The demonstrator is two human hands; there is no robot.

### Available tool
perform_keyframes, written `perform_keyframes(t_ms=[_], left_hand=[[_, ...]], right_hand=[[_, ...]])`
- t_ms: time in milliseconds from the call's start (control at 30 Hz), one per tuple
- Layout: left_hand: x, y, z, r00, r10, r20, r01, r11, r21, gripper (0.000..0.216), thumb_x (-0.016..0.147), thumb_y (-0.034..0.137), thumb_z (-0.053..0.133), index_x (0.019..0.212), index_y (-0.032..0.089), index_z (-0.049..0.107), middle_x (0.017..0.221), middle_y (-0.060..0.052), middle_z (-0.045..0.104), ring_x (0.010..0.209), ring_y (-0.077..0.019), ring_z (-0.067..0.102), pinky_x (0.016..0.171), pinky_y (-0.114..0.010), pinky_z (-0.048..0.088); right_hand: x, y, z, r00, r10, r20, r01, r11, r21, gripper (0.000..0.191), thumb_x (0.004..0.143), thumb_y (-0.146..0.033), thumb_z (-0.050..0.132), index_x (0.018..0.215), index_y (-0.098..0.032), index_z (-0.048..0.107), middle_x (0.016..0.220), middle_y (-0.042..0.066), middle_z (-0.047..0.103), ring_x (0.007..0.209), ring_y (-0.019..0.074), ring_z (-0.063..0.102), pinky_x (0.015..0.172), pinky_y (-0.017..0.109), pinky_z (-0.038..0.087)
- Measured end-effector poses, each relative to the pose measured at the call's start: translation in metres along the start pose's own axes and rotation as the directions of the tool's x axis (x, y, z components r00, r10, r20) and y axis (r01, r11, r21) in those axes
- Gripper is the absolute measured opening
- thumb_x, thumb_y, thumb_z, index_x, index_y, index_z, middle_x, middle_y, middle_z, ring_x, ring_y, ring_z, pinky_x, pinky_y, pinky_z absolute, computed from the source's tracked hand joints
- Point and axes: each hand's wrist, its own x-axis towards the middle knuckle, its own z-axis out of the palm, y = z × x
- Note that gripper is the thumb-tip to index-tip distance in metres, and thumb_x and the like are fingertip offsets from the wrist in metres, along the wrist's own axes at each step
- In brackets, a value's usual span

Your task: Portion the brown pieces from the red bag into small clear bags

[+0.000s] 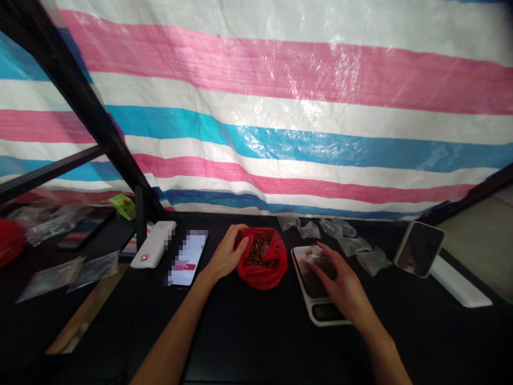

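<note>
A red plastic bag (262, 279) stands with its mouth folded wide, holding small brown pieces (260, 250) and a small clear object I cannot make out. At its left rim, my left hand (230, 248) grips the bag's edge between thumb and fingers. A white kitchen scale (320, 320) with a dark, glossy top lies to the right of the bag. Over that top is my right hand (340, 278), thumb and forefinger apart. Near its fingertips lie a few small brown bits (308, 254) and something pale, perhaps clear plastic, that is too blurred to name.
Several small clear plastic bags (355, 246) lie behind the scale. A phone (420, 248) leans at the right by a white bar (460, 283). Another phone (194, 256) and a white device (154, 246) lie at left, beside a black frame post (140, 214). Striped sheeting (280, 123) hangs behind.
</note>
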Motion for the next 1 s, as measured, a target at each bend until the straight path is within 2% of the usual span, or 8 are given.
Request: perform_keyframes(t_ms=[67,167,267,333,467,633,1000], left_hand=[[0.0,-0.001,0.0,1.0,-0.007,-0.004,0.007,1.0,-0.003,0.035,0.104,0.041,0.047,0.133,0.022,0.054,0.127,-0.009,0.06,0.119,-0.023,0.058,0.109,-0.04,0.045],[0.0,-0.002,-0.001,1.0,-0.007,0.003,0.007,1.0,-0.008,0.035,0.104,0.042,0.047,0.133,0.022,0.054,0.129,-0.01,0.06,0.12,-0.0232,0.058,0.109,-0.04,0.045],[0.0,-0.001,-0.002,1.0,-0.006,0.002,0.006,1.0,-0.015,0.035,0.104,0.041,0.048,0.132,0.021,0.055,0.129,-0.01,0.06,0.117,-0.023,0.059,0.108,-0.04,0.046],[0.0,0.001,-0.002,1.0,-0.003,-0.002,0.003,1.0,-0.023,0.034,0.104,0.04,0.048,0.132,0.021,0.055,0.128,-0.01,0.061,0.116,-0.0229,0.059,0.107,-0.039,0.046],[-0.001,0.005,0.0,1.0,0.008,-0.002,-0.008,0.999,-0.041,0.033,0.104,0.039,0.048,0.131,0.022,0.056,0.126,-0.009,0.061,0.115,-0.0228,0.06,0.106,-0.039,0.047],[-0.002,0.006,0.002,1.0,0.017,0.007,-0.017,0.998,-0.054,0.031,0.104,0.038,0.047,0.129,0.022,0.057,0.127,-0.009,0.062,0.12,-0.0227,0.059,0.11,-0.04,0.045],[-0.002,0.006,0.007,1.0,0.013,-0.005,-0.013,0.999,-0.039,0.033,0.107,0.04,0.039,0.127,0.022,0.058,0.126,-0.009,0.061,0.123,-0.0221,0.058,0.112,-0.04,0.044]], right_hand=[[0.007,-0.022,-0.001,0.999,-0.027,-0.018,0.029,0.995,0.099,0.051,0.097,-0.043,0.062,0.145,-0.029,0.053,0.135,0.01,0.065,0.122,0.0281,0.065,0.105,0.044,0.052],[0.02,-0.065,0.003,0.994,-0.105,-0.043,0.11,0.985,0.135,0.047,0.097,-0.038,0.062,0.143,-0.031,0.056,0.138,0.008,0.065,0.125,0.0277,0.063,0.109,0.043,0.05],[0.032,-0.099,0.019,0.975,-0.211,0.066,0.204,0.974,0.094,0.048,0.097,-0.026,0.059,0.145,-0.03,0.055,0.134,0.008,0.068,0.12,0.0271,0.064,0.106,0.045,0.051],[0.039,-0.109,0.034,0.953,-0.255,0.163,0.254,0.967,0.029,0.051,0.096,-0.02,0.057,0.146,-0.028,0.054,0.132,0.009,0.069,0.117,0.0286,0.064,0.105,0.049,0.05],[0.045,-0.106,0.059,0.924,-0.268,0.274,0.304,0.948,-0.097,0.053,0.095,-0.02,0.061,0.147,-0.021,0.053,0.13,0.013,0.07,0.115,0.0316,0.063,0.103,0.051,0.049],[0.046,-0.099,0.065,0.932,-0.286,0.224,0.334,0.916,-0.22,0.046,0.096,-0.02,0.058,0.142,-0.025,0.057,0.123,0.012,0.072,0.11,0.0314,0.064,0.095,0.048,0.049],[0.046,-0.092,0.069,0.947,-0.262,0.185,0.279,0.958,-0.069,0.046,0.092,-0.018,0.062,0.137,-0.025,0.06,0.123,0.008,0.074,0.108,0.0277,0.066,0.099,0.047,0.051]])
